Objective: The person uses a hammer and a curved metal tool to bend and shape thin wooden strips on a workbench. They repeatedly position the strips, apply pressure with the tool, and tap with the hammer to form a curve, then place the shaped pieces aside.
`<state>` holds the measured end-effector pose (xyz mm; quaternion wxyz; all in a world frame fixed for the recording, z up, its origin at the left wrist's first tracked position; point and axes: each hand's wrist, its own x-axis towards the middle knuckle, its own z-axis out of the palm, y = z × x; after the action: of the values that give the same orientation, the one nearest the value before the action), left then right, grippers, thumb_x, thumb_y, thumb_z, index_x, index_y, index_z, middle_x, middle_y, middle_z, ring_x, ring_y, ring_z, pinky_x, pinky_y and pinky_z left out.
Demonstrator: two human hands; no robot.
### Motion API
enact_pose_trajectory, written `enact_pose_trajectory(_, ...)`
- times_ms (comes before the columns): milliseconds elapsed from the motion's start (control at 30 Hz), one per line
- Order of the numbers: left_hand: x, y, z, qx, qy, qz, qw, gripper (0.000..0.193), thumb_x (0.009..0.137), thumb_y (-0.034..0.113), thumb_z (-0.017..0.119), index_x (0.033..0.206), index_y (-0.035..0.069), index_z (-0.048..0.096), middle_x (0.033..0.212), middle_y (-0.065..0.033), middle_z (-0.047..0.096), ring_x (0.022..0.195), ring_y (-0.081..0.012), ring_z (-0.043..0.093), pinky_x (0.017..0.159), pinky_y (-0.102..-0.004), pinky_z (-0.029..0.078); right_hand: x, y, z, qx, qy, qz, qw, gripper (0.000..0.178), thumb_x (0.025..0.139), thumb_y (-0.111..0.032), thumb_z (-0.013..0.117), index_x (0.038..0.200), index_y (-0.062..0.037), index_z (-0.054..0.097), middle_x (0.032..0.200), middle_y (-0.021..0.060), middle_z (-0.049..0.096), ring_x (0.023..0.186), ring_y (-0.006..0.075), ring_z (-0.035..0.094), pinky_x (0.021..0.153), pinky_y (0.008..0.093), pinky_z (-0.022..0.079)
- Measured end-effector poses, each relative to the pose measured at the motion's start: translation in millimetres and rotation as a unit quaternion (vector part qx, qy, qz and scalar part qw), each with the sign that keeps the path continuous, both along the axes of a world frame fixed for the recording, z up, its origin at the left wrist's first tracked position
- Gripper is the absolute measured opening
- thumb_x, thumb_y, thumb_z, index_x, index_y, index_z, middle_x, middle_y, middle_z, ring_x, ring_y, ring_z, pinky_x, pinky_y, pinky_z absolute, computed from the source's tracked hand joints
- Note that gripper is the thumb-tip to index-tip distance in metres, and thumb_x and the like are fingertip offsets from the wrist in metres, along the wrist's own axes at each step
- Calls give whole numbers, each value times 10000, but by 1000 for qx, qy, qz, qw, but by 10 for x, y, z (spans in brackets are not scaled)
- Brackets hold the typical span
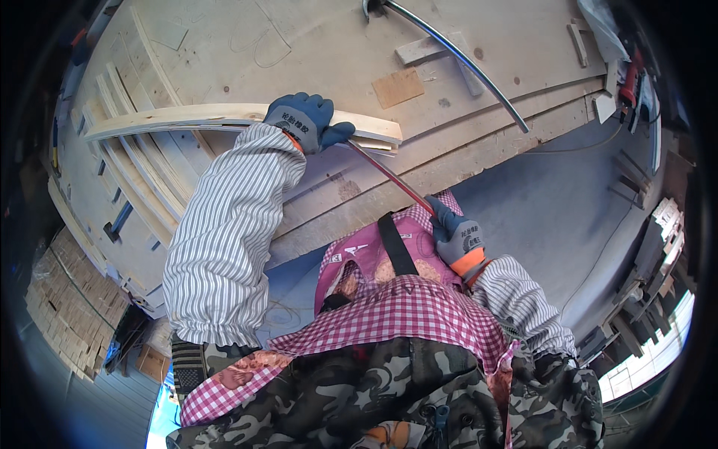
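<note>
My left hand [303,123], in a grey and blue work glove, is closed over a pale wooden strip [187,114] lying on the wooden work table [314,52]. Thinner strips show beneath its right end. The left thumb points right, close to the upper end of a long thin red bar [389,174]. Gripping the lower end of that bar is my gloved right hand [458,236], held near the table's front edge. The bar's upper end meets the wood beside the left thumb; its exact tool kind is unclear.
A long curved-looking metal bar with a hooked head [467,61] lies at the far side. Near it are a small thin board [398,87] and wood offcuts [428,49]. Several parallel slats [142,153] lie at left. Stacked lumber [71,299] stands on the floor.
</note>
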<state>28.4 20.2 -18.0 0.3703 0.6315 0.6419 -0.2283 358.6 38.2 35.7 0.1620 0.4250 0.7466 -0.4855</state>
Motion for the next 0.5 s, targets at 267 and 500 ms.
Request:
enact_pose_trajectory(267,-88,-30,-508,-35,-16,-89,995,286,921,391,337,1032,249,560,887,-67,600,859,-238,589,745,-354,477,-243,1023,219,37,-50,201,978,346,809,-144,569,1154,-135,555,845,157,626,733,324,611,639,380,471)
enact_pose_trajectory(500,-57,-72,-598,-35,-5,-55,998,308,912,399,350,1074,239,559,903,-83,593,886,-246,578,763,-357,471,-19,1177,687,141,-110,228,957,332,802,-144,566,1134,-152,570,772,121,635,660,289,612,594,377,476)
